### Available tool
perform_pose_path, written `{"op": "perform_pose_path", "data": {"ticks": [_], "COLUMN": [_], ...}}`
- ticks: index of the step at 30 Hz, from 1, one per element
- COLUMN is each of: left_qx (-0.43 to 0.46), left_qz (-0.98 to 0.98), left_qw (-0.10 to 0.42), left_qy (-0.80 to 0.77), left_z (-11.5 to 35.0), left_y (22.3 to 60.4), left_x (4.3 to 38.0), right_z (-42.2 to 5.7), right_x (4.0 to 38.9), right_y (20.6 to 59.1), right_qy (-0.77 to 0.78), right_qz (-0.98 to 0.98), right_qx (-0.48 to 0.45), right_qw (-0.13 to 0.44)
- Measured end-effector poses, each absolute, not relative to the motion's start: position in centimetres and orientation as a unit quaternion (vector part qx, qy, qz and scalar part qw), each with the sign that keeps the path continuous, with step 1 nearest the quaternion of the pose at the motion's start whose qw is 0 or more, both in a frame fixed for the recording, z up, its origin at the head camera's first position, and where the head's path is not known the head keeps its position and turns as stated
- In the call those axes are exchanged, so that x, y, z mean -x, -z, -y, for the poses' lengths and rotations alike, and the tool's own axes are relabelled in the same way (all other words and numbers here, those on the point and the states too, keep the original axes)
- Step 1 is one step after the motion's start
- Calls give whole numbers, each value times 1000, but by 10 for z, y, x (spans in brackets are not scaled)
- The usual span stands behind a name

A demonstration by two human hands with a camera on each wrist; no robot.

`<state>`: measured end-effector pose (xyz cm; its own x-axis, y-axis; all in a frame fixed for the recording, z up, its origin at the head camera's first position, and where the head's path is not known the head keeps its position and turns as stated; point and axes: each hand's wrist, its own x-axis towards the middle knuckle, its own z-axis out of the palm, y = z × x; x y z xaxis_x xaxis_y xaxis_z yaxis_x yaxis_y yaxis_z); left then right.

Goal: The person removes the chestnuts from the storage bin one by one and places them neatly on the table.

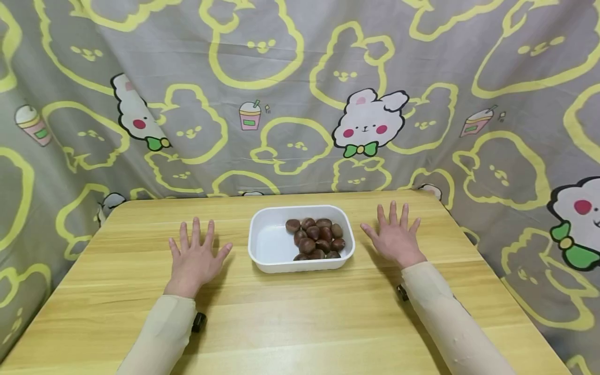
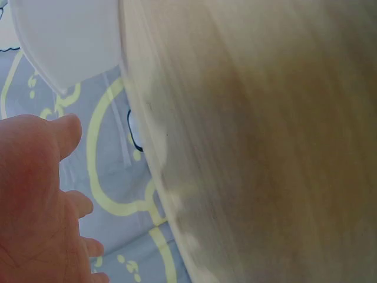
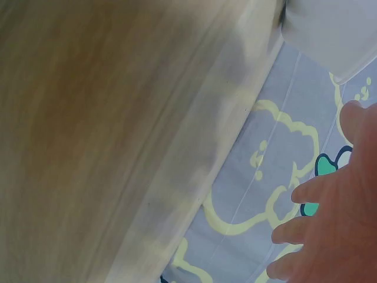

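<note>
A white rectangular tray (image 1: pixel 272 245) stands near the middle of the table, between the two hands. Several brown chestnuts (image 1: pixel 313 232) are heaped in its right part; the bare bottom shows on the left. To the tray's left, my left hand (image 1: pixel 194 260) is spread palm down with its fingers apart, holding nothing. My right hand (image 1: pixel 396 237) lies likewise on the right, fingers splayed, its thumb close to the tray but apart from it. Each wrist view shows one hand's palm side, with a white tray wall (image 2: pixel 70 41) nearby; the chestnuts are hidden there.
The wooden table (image 1: pixel 281 317) has its far edge just behind the tray. A grey curtain (image 1: pixel 290 62) with yellow cartoon outlines hangs behind it and along both sides. Small dark devices (image 1: pixel 199 322) sit at both wrists, below beige sleeves (image 1: pixel 161 333).
</note>
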<state>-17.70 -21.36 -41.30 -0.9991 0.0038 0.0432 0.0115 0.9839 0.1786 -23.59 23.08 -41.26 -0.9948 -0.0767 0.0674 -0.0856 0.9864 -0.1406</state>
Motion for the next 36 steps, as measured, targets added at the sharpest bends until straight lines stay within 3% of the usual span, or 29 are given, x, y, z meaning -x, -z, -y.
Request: {"op": "perform_pose_path", "data": {"ticks": [9,16,27,32,36], "left_qx": [12,55,80,99,128], "left_qz": [995,984,942,911,886], "left_qw": [26,88,171,165,123], "left_qy": [100,142,277,365,428], "left_z": [214,214,198,179,159], "left_y": [411,412,395,385,382], "left_x": [176,182,191,193,194], "right_z": [-228,-224,-204,-195,-190], "right_x": [235,235,236,238,239], "right_y": [413,410,409,412,413], "right_qy": [-76,-109,-310,-340,-347], "right_qz": [996,988,928,915,915], "right_qx": [-46,-84,-200,-212,-203], "right_qw": [33,63,51,48,42]}}
